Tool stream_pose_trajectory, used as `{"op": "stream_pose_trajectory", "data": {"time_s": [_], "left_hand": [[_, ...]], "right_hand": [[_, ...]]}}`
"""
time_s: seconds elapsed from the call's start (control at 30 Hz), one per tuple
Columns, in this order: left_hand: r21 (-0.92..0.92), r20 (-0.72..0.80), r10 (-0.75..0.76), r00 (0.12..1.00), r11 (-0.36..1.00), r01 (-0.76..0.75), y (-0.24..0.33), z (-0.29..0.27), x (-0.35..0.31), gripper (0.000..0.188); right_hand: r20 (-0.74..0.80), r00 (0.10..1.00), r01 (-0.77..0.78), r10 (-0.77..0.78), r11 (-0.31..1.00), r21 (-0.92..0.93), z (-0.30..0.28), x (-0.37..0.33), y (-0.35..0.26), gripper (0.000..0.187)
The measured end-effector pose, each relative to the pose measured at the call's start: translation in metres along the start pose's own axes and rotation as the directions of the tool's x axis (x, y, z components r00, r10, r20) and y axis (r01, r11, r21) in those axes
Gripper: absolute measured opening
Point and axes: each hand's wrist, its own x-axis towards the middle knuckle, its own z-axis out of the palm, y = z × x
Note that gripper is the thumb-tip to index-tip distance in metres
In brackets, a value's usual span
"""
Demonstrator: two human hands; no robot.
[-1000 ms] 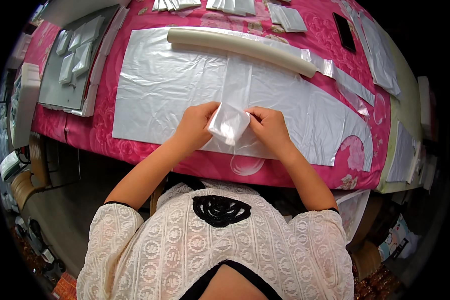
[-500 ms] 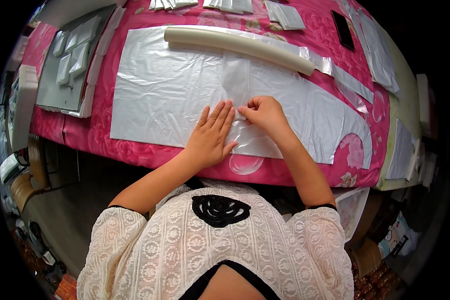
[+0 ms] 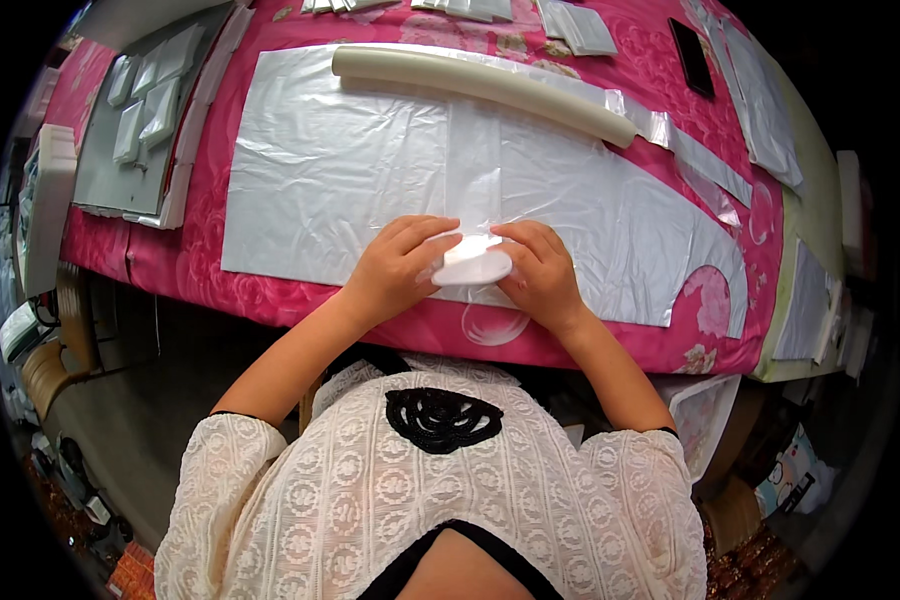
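A pink flowered cloth [image 3: 196, 288] covers the table, and on it lies a wide silvery sheet [image 3: 330, 160] of thin plastic. To the left is a grey board [image 3: 102, 190] with small white packets [image 3: 160, 112] on it, and a long cream tube [image 3: 485, 90] rests across the sheet's far side. A clear strip [image 3: 473, 140] runs from near the tube toward the person. At its near end, the left hand [image 3: 395, 268] and right hand [image 3: 538, 268] are curled in narrowly, holding a white piece [image 3: 472, 270] between them over the sheet's near part; whether it rests on the sheet or is lifted cannot be told. To handle it well, I would keep both grips level and light, pull evenly from each side, and line up the edges before pressing, since such slick film probably slips and creases easily. Half a second ago the left hand lay flat with its fingers stretched out and the right pinched just beside it; now both curve around opposite ends of the white piece, whose rounded near edge faces the person.
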Motion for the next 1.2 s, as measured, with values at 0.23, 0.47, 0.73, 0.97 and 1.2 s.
{"op": "stream_pose_trajectory", "data": {"time_s": [0.23, 0.47, 0.73, 0.97, 1.2], "left_hand": [[0.088, 0.103, 0.227, 0.968, 0.968, -0.236, -0.003, 0.004, -0.003, 0.026], [0.031, 0.129, 0.144, 0.981, 0.988, -0.149, -0.001, 0.002, -0.001, 0.023], [-0.463, 0.059, -0.639, 0.767, 0.663, 0.588, 0.016, -0.001, 0.024, 0.042], [0.217, 0.226, -0.180, 0.957, 0.967, 0.131, 0.028, 0.016, 0.013, 0.065], [0.345, 0.224, -0.282, 0.933, 0.918, 0.195, 0.030, 0.038, 0.002, 0.070]], "right_hand": [[0.167, 0.981, 0.105, -0.095, 0.993, -0.054, -0.004, 0.001, -0.007, 0.035], [0.205, 0.977, 0.052, -0.057, 0.998, 0.026, -0.009, -0.001, 0.007, 0.027], [0.377, 0.597, -0.799, 0.709, 0.570, 0.193, -0.007, 0.038, 0.002, 0.024], [0.568, 0.419, -0.892, 0.708, 0.438, 0.111, -0.008, 0.054, 0.020, 0.024], [0.339, 0.644, -0.688, 0.686, 0.713, -0.137, -0.007, 0.046, -0.003, 0.031]]}}
